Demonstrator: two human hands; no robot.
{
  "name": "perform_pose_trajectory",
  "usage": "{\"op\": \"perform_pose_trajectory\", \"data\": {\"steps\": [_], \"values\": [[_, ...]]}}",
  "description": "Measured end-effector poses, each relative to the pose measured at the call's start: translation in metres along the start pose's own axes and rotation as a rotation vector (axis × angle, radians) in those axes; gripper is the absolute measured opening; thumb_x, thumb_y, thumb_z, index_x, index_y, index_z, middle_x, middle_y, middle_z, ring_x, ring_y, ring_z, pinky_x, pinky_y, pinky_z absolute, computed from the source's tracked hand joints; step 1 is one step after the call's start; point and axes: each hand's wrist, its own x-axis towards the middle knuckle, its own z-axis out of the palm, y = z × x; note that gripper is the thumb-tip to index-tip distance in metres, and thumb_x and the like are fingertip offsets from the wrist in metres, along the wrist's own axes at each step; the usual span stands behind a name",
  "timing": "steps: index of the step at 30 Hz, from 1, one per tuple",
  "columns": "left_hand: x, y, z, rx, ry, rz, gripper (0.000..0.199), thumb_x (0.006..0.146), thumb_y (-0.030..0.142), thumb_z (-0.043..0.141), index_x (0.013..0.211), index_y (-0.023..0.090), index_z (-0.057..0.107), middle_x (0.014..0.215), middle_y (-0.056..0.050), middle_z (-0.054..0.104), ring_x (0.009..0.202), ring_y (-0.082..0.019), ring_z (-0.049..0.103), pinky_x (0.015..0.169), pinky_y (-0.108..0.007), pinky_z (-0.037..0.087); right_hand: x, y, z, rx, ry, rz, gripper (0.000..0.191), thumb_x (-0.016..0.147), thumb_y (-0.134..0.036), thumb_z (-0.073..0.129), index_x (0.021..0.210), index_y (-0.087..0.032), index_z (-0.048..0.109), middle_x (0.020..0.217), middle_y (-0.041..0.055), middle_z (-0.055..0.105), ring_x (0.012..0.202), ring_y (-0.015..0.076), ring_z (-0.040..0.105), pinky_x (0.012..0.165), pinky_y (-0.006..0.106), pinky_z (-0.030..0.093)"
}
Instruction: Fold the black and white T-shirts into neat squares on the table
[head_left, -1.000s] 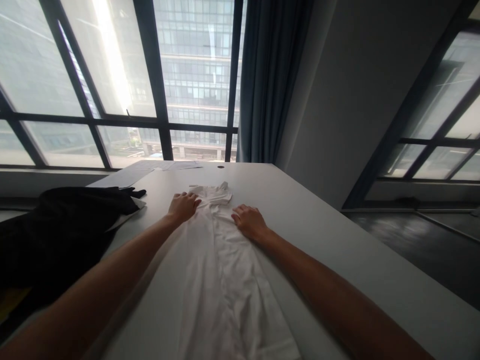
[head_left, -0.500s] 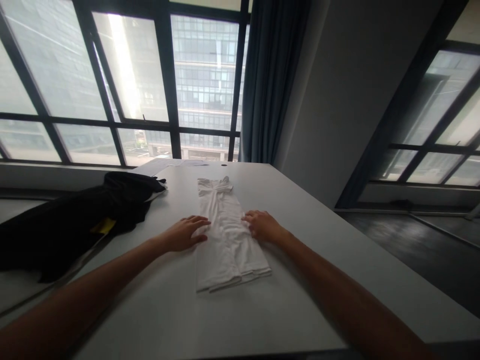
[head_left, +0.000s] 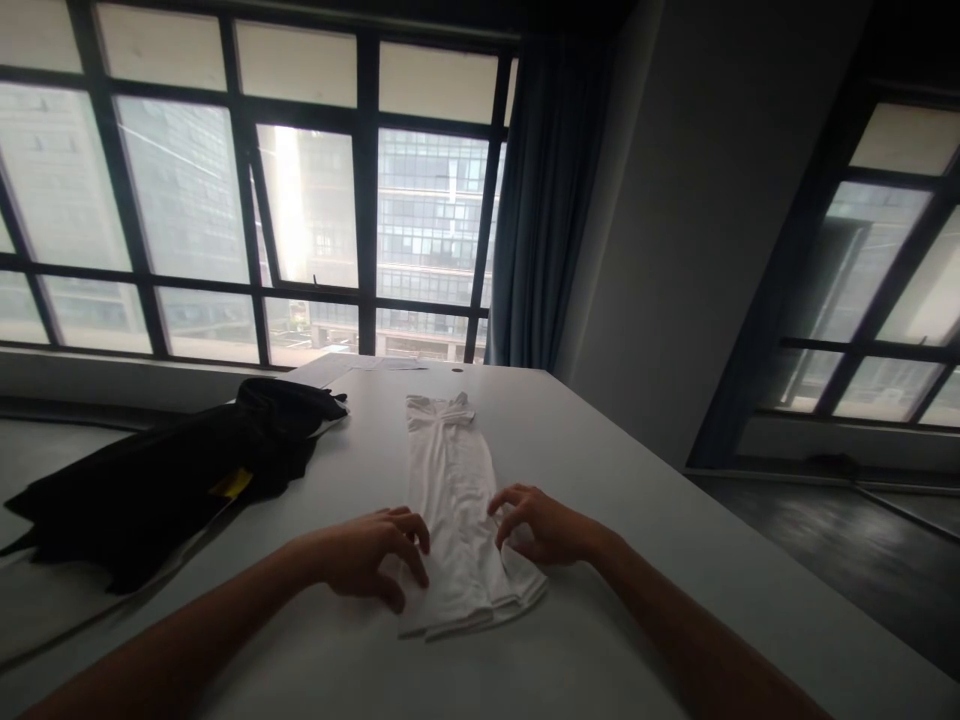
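Note:
A white shirt (head_left: 459,520) lies folded into a long narrow strip on the white table (head_left: 360,660), its collar end away from me and its hem nearest. My left hand (head_left: 375,555) rests at the left edge of the lower half, fingers bent and apart, fingertips on the cloth. At the right edge, my right hand (head_left: 544,525) has curled, spread fingers touching the fabric. Beside this hand the lower right edge of the shirt bulges up and bows outward. Wrinkles run along the length of the shirt.
A black garment (head_left: 180,480) with a yellow patch (head_left: 231,484) lies at the left of the table. Sheets of paper (head_left: 390,363) are at the far edge, near a small round hole (head_left: 457,370). Windows and a blue curtain (head_left: 544,220) stand behind.
Both hands have come nearer to me along the shirt, and their fingers are more bent. The shirt's lower right edge has lifted and curved. The view has tilted up.

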Motion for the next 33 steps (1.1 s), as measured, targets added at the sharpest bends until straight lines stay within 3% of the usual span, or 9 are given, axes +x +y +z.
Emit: {"op": "perform_pose_trajectory", "data": {"steps": [3, 6, 14, 17, 19, 21, 24, 28, 33], "values": [[0.003, -0.002, 0.002, 0.040, 0.082, 0.024, 0.016, 0.091, 0.029, 0.058, 0.090, 0.026, 0.074, 0.109, -0.006, 0.068, 0.103, -0.023, 0.060, 0.098, -0.038, 0.041, 0.004, 0.000, 0.002, 0.036, 0.144, -0.086, 0.015, 0.079, -0.016, 0.065, 0.084, -0.023, 0.076, 0.127, 0.0052, 0.064, 0.125, 0.0268, 0.052, 0.113, 0.045, 0.030], [0.000, -0.006, -0.001, -0.016, 0.104, -0.044, 0.020, 0.093, 0.027, 0.050, 0.099, 0.022, 0.068, 0.103, -0.007, 0.070, 0.097, -0.022, 0.061, 0.093, -0.035, 0.043, 0.003, 0.003, 0.001, 0.189, 0.214, -0.077, 0.016, 0.087, -0.024, 0.059, 0.090, -0.019, 0.073, 0.103, 0.0071, 0.072, 0.096, 0.0221, 0.065, 0.094, 0.038, 0.046], [-0.008, -0.028, -0.012, -0.549, 0.166, -0.091, 0.046, 0.079, 0.062, 0.064, 0.084, 0.016, 0.063, 0.071, -0.001, 0.063, 0.065, -0.014, 0.053, 0.064, -0.025, 0.044, 0.007, 0.000, -0.003, 0.503, 0.033, -0.113, 0.026, 0.086, -0.036, 0.059, 0.073, -0.014, 0.065, 0.069, 0.0005, 0.064, 0.063, 0.0134, 0.055, 0.061, 0.024, 0.043], [0.005, -0.040, -0.009, -0.812, 0.422, -0.234, 0.056, 0.070, 0.067, 0.069, 0.091, 0.016, 0.063, 0.077, -0.003, 0.064, 0.069, -0.016, 0.058, 0.067, -0.029, 0.047, 0.025, 0.008, 0.004, 0.503, 0.305, 0.064, 0.034, 0.090, -0.043, 0.053, 0.076, -0.015, 0.064, 0.069, 0.0020, 0.063, 0.061, 0.0146, 0.056, 0.059, 0.026, 0.043], [0.012, -0.050, -0.004, -0.864, 0.622, -0.407, 0.061, 0.071, 0.068, 0.066, 0.102, 0.016, 0.063, 0.084, -0.003, 0.063, 0.070, -0.016, 0.060, 0.071, -0.032, 0.049, 0.038, 0.016, 0.012, 0.436, 0.495, 0.272, 0.041, 0.095, -0.048, 0.043, 0.098, -0.015, 0.066, 0.082, 0.0060, 0.068, 0.068, 0.0174, 0.062, 0.064, 0.028, 0.047], [0.017, -0.060, 0.004, -0.856, 0.726, -0.569, 0.067, 0.074, 0.069, 0.062, 0.115, 0.016, 0.059, 0.085, -0.003, 0.061, 0.065, -0.013, 0.058, 0.068, -0.033, 0.049, 0.047, 0.023, 0.021, 0.337, 0.546, 0.428, 0.047, 0.096, -0.050, 0.040, 0.123, -0.016, 0.060, 0.097, 0.0100, 0.071, 0.080, 0.0200, 0.066, 0.074, 0.031, 0.048], [0.018, -0.070, 0.013, -0.765, 0.684, -0.634, 0.078, 0.072, 0.062, 0.067, 0.131, 0.014, 0.052, 0.090, -0.005, 0.064, 0.066, -0.014, 0.058, 0.065, -0.032, 0.050, 0.050, 0.030, 0.032, 0.247, 0.447, 0.457, 0.055, 0.091, -0.049, 0.054, 0.134, -0.015, 0.054, 0.107, 0.0119, 0.071, 0.088, 0.0209, 0.067, 0.080, 0.030, 0.048], [0.021, -0.066, 0.016, -0.419, 0.601, -0.520, 0.066, 0.068, 0.040, 0.073, 0.128, 0.017, 0.061, 0.112, -0.011, 0.069, 0.078, -0.019, 0.063, 0.074, -0.033, 0.052, 0.048, 0.028, 0.037, 0.218, 0.351, 0.382, 0.047, 0.076, -0.027, 0.070, 0.121, -0.014, 0.067, 0.101, 0.0085, 0.073, 0.078, 0.0168, 0.066, 0.075, 0.026, 0.049], [0.028, -0.062, 0.012, -0.213, 0.632, -0.376, 0.059, 0.085, 0.036, 0.051, 0.142, 0.018, 0.051, 0.095, -0.007, 0.073, 0.070, -0.018, 0.064, 0.068, -0.031, 0.053, 0.047, 0.017, 0.029, 0.126, 0.471, 0.299, 0.028, 0.076, -0.011, 0.058, 0.096, -0.016, 0.077, 0.094, 0.0064, 0.074, 0.082, 0.0172, 0.066, 0.079, 0.026, 0.049]]}}
